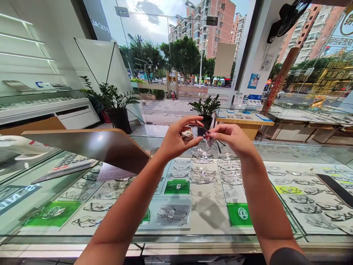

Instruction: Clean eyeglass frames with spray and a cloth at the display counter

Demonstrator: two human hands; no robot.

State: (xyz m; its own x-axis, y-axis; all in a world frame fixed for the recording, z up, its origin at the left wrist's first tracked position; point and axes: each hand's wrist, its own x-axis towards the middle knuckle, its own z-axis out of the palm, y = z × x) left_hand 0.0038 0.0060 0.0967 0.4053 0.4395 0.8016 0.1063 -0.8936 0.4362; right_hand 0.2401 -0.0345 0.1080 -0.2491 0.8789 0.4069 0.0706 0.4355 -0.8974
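Both my arms reach out over a glass display counter point(209, 217). Between my hands I hold up a thin-rimmed pair of glasses point(213, 141). My left hand point(178, 138) pinches a small whitish cloth point(187, 134) against one lens. My right hand point(230, 138) pinches the frame at the other side, fingers curled. The glasses hang in the air above the counter top, with their dark temple arms pointing down.
Under the glass lie several rows of spectacle frames point(202, 173) and green brand cards point(239, 214). A tilted mirror point(96, 145) stands at the left. Potted plants point(114, 103) and more display counters point(248, 119) stand ahead by the shop window.
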